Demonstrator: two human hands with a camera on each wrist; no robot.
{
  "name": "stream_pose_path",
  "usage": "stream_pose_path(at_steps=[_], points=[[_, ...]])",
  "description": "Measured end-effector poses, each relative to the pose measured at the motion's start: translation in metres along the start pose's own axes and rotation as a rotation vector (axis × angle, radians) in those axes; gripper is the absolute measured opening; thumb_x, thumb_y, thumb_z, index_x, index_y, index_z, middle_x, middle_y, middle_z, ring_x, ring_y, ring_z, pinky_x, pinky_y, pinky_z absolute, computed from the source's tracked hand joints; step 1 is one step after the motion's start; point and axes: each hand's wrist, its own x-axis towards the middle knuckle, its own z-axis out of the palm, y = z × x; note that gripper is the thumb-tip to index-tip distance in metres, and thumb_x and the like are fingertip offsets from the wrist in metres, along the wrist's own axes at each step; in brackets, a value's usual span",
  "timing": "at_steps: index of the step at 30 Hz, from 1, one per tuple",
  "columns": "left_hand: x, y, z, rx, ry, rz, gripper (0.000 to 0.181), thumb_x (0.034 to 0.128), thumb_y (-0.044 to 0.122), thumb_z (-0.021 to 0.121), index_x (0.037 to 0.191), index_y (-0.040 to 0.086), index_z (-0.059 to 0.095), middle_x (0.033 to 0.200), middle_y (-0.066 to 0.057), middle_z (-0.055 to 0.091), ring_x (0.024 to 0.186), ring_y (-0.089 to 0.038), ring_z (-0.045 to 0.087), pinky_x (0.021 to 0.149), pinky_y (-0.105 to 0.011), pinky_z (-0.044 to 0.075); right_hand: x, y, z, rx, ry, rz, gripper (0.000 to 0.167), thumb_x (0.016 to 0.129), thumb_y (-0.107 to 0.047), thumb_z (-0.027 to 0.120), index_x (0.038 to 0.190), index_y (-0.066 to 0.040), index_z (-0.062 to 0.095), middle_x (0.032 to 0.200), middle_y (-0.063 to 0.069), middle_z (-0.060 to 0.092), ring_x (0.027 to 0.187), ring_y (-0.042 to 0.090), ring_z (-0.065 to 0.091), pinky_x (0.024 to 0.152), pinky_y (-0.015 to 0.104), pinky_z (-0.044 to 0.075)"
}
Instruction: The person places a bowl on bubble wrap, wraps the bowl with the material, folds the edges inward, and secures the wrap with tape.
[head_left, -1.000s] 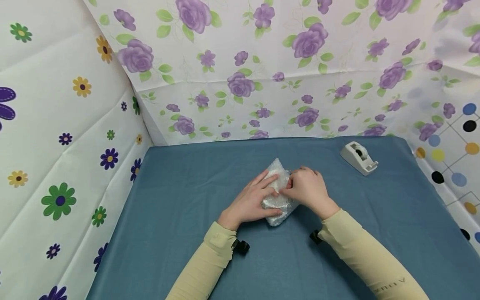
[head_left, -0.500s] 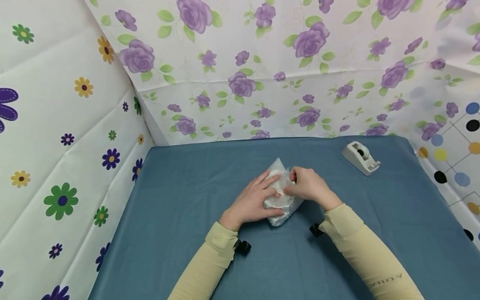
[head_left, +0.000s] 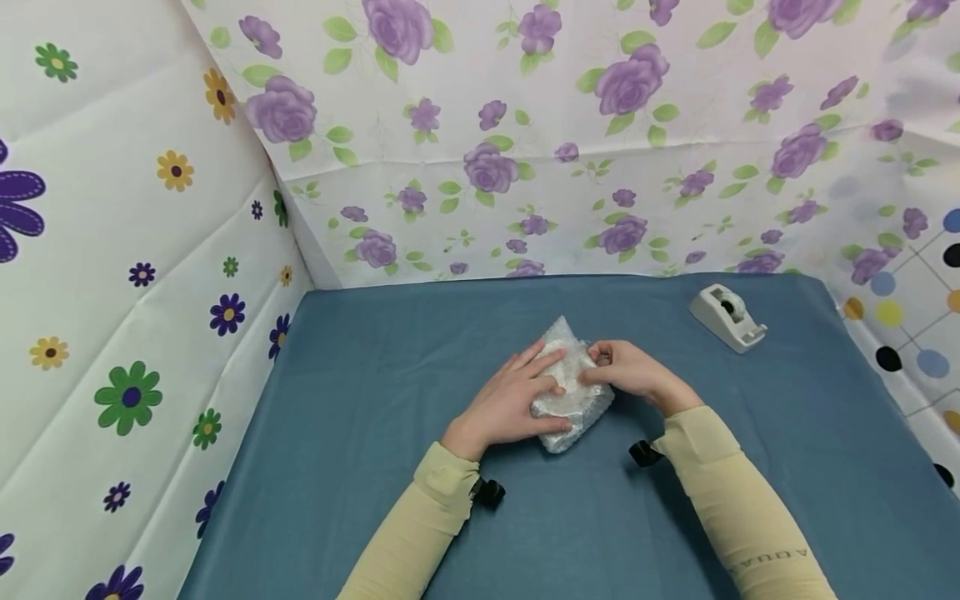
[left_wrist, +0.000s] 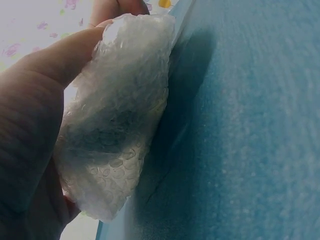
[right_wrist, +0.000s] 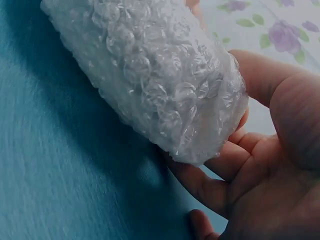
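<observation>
A bubble-wrapped package (head_left: 573, 406) lies on the blue cloth, its pointed corner directed away from me. My left hand (head_left: 510, 400) rests on its top with the fingers spread and fairly straight. In the left wrist view, the thumb lies along the clear bubble wrap (left_wrist: 122, 95). My right hand (head_left: 633, 372) pinches the right edge of the wrap between thumb and fingers. The right wrist view has the right thumb over the end of the package (right_wrist: 155, 75), with fingers curled below it. What is inside the wrap cannot be made out.
A white tape dispenser (head_left: 727, 318) with a roll stands at the back right of the blue-covered table (head_left: 390, 350). Flower-printed sheets (head_left: 450, 167) hang behind and to the left. A dotted sheet (head_left: 911, 333) borders the right side.
My right hand has shifted slightly to the right, exposing more of the package's right side. The left hand stays on top. The head view has drifted a little.
</observation>
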Motion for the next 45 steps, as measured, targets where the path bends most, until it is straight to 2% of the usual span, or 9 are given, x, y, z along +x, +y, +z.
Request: stream_pose_path(at_steps=[7, 14, 21, 32, 45], points=[[0.000, 0.001, -0.002, -0.009, -0.004, -0.002, 0.043, 0.0968, 0.060, 0.074, 0.119, 0.024, 0.075, 0.176, 0.002, 0.028, 0.165, -0.024, 0.006, 0.127, -0.061, 0.022, 0.002, 0.008, 0.000, 0.078, -0.026, -0.024, 0.032, 0.099, -0.022, 0.074, 0.097, -0.006, 0.046, 0.067, -0.002, 0.031, 0.057, 0.014, 0.024, 0.062, 0.034, 0.028], [0.000, 0.001, -0.003, -0.015, 0.004, 0.006, 0.042, 0.0966, 0.059, 0.075, 0.119, 0.023, 0.075, 0.175, 0.001, 0.029, 0.165, -0.024, 0.006, 0.128, -0.060, 0.022, 0.002, 0.009, -0.002, 0.115, -0.035, -0.030, 0.030, 0.099, -0.022, 0.072, 0.094, -0.007, 0.046, 0.069, -0.002, 0.035, 0.062, 0.015, 0.030, 0.068, 0.034, 0.032], [0.001, -0.003, -0.001, -0.102, 0.011, -0.004, 0.039, 0.0946, 0.056, 0.079, 0.110, 0.022, 0.071, 0.175, 0.003, 0.029, 0.165, -0.021, 0.004, 0.129, -0.046, 0.025, 0.001, 0.009, -0.003, 0.102, -0.030, -0.017, 0.030, 0.100, -0.024, 0.072, 0.093, -0.008, 0.047, 0.071, 0.000, 0.037, 0.068, 0.017, 0.034, 0.071, 0.035, 0.031], [0.001, -0.003, 0.003, -0.123, 0.025, -0.019, 0.038, 0.0938, 0.056, 0.080, 0.102, 0.022, 0.065, 0.175, 0.005, 0.028, 0.165, -0.020, 0.004, 0.128, -0.049, 0.027, 0.001, 0.015, -0.005, 0.097, -0.051, -0.023, 0.040, 0.102, -0.030, 0.071, 0.089, -0.008, 0.041, 0.069, 0.000, 0.032, 0.067, 0.017, 0.031, 0.072, 0.036, 0.029], [0.002, -0.001, 0.004, -0.124, 0.023, -0.014, 0.038, 0.0942, 0.055, 0.080, 0.102, 0.021, 0.065, 0.175, 0.004, 0.029, 0.165, -0.022, 0.005, 0.128, -0.050, 0.027, 0.000, 0.022, -0.007, 0.104, -0.058, -0.014, 0.045, 0.103, -0.037, 0.072, 0.090, -0.008, 0.040, 0.071, 0.000, 0.031, 0.067, 0.018, 0.028, 0.071, 0.037, 0.027]])
